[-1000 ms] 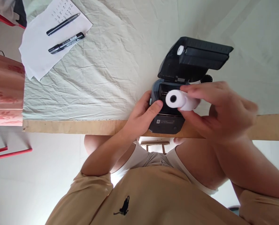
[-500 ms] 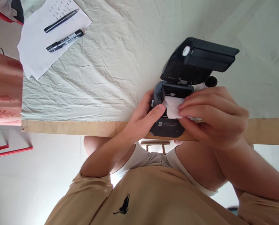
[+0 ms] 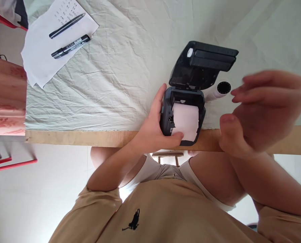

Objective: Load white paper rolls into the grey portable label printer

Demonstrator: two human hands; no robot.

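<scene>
Paper roll [image 3: 186, 116] sits in the open printer [image 3: 186, 90], right at the near edge of the bench [image 3: 77, 137]; your left hand [image 3: 154, 130] grasps the printer's side, thumb on the loose paper end [image 3: 191, 136], seemingly steadying both, while your right hand [image 3: 265, 111] hovers released, holding nothing.

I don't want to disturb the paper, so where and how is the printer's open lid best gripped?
Probably the raised free edge of the lid, pinched from the right with your empty right hand: that edge stands clear of the printer and paper, opposite the hinge, and your left hand holds the printer's left side.
</scene>
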